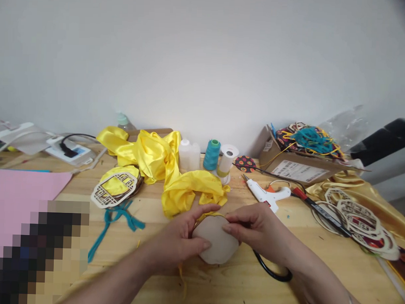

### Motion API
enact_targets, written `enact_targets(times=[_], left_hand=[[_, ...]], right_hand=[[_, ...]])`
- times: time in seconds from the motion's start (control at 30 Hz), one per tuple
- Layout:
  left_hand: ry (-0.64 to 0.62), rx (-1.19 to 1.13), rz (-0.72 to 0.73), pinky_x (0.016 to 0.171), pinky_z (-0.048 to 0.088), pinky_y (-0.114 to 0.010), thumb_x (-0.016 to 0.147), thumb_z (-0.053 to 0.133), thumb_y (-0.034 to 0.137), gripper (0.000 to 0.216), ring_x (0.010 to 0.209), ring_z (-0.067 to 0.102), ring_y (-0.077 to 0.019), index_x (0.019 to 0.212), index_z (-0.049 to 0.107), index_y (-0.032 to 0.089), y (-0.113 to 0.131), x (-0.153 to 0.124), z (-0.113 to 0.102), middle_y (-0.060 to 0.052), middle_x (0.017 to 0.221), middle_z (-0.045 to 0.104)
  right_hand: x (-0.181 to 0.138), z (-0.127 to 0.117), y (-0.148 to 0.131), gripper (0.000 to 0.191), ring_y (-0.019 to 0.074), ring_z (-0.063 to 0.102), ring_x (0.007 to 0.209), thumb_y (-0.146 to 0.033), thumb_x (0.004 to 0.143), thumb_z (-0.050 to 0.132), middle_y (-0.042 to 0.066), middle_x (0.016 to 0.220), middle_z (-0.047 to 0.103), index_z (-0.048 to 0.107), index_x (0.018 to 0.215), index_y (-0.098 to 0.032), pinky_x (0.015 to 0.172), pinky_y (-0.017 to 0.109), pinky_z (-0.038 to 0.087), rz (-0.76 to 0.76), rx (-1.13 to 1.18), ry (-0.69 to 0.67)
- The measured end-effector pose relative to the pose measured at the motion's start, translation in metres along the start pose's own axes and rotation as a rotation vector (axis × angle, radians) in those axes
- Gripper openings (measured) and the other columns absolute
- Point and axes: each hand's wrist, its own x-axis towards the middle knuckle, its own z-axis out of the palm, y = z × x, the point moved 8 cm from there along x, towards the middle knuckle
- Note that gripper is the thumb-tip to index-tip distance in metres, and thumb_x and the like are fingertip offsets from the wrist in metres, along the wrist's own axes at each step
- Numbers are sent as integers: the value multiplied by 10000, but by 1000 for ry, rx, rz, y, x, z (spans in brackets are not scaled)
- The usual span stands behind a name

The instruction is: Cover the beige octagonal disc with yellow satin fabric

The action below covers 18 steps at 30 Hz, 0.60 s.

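Between both hands, just above the table, is a pale disc (215, 241) with a scalloped edge and yellow material along its upper rim. My left hand (189, 236) grips its left side, thumb flat on the face and fingers behind. At the upper right rim, my right hand (253, 224) pinches the edge between thumb and fingers. A yellow cord (182, 280) hangs below the disc on the left. Yellow satin cloth (194, 189) lies crumpled just beyond my hands. To the right rests a white glue gun (265, 192), its nozzle pointing up-left.
Cut-out wooden pieces (116, 189) with teal ribbon (115, 224) lie left. Behind stand a teal thread cone (211, 156), a white spool (226, 159) and plastic bottles (185, 153). A cardboard box (293, 166), a black-and-red pen (323, 211) and more cut-outs (362, 219) occupy the right. A black cable (271, 272) loops near my right wrist.
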Motion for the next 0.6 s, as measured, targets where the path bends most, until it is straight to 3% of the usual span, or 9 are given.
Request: enact_targets(times=[0.17, 0.27, 0.43, 0.6], left_hand=[[41, -189, 33, 674, 505, -295, 811, 589, 390, 440, 780, 666, -198, 1193, 576, 173, 2, 2, -9, -87, 930, 730], [24, -358, -17, 679, 523, -387, 858, 405, 544, 552, 758, 683, -257, 1125, 625, 113, 0, 6, -10, -137, 864, 746], [-1, -594, -108, 744, 503, -410, 911, 210, 529, 694, 773, 688, -262, 1039, 653, 10, -3, 7, -9, -183, 858, 746], [-47, -753, -134, 815, 454, -408, 907, 261, 516, 651, 870, 661, -273, 1003, 654, 5, -3, 5, -1, -182, 861, 730]], right_hand=[[-1, -10, 3, 219, 98, 456, 619, -288, 860, 548, -1, 695, 597, 728, 872, -164, 546, 202, 353, -9, 84, 26], [0, -15, 8, 206, 95, 481, 625, -290, 855, 565, 2, 725, 632, 736, 898, -184, 558, 196, 377, 3, 132, 42], [1, -17, 19, 217, 92, 494, 598, -329, 832, 601, 10, 703, 653, 745, 908, -185, 550, 199, 396, 71, 203, 71], [-1, -21, 30, 225, 88, 497, 543, -358, 757, 683, 29, 650, 661, 756, 807, -152, 503, 202, 388, 142, 358, 134]])
